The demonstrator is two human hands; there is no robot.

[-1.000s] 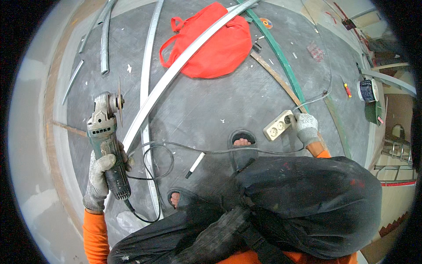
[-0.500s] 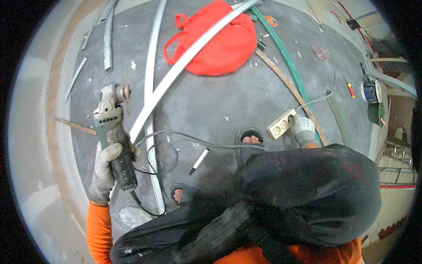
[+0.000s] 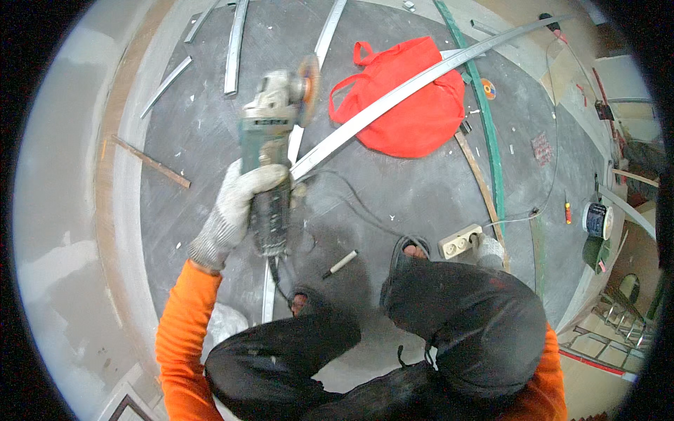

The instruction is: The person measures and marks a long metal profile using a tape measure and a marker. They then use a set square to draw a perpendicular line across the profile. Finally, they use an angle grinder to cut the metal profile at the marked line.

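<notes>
My gloved left hand (image 3: 242, 200) is wrapped round the body of an angle grinder (image 3: 270, 133). The tool is raised above the floor, its head pointing away from me and its blurred orange-brown disc (image 3: 309, 91) facing right. From its rear end a dark cord (image 3: 281, 284) hangs down. Partly hidden by my knee, my gloved right hand (image 3: 490, 251) is at the right end of a cream power strip (image 3: 456, 243). Its fingers close on a dark plug (image 3: 474, 239) at the last socket. Two other sockets face up.
A long metal profile (image 3: 393, 98) crosses over a red bag (image 3: 400, 133). Another metal strip (image 3: 328, 35) lies left of it. A marker (image 3: 342, 263) rests between my feet. Green (image 3: 484, 126) and wooden strips (image 3: 477, 168), a screwdriver (image 3: 568, 212) and a spool (image 3: 597, 221) are right.
The grinder in my left hand has come up and to the right, and its disc now shows more of its face. My right hand stays at the power strip. The whole view has shifted.
</notes>
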